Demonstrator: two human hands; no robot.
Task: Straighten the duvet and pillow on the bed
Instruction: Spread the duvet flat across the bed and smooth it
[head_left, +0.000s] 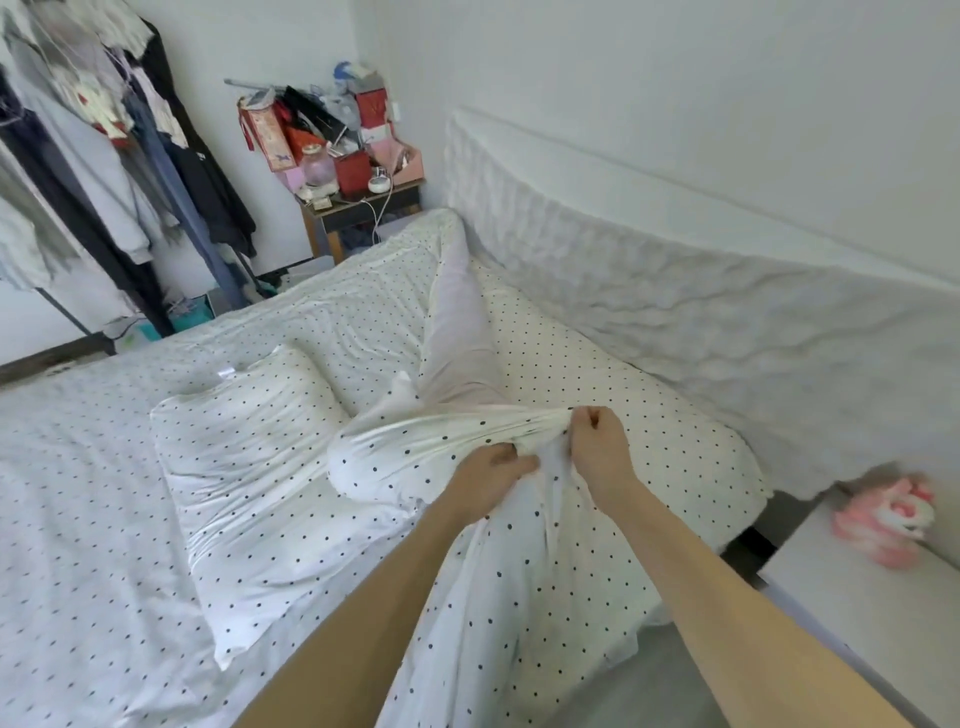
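A white duvet (104, 467) with small black dots covers the bed. A matching dotted pillow (244, 457) lies tilted on it, left of my hands. A bunched corner of the dotted duvet (415, 447) is lifted above the bed near the head end. My left hand (493, 467) and my right hand (597, 447) are both closed on that gathered edge, close together. The cloth hangs down from my hands toward me. A pale pink strip of the duvet's underside (457, 332) runs away toward the far corner.
A white padded headboard (675, 291) stands along the right. A white nightstand (857, 597) at the near right carries a pink plush item (883, 519). A cluttered small table (358, 202) stands at the far corner. Clothes hang on a rack (104, 130) at the left.
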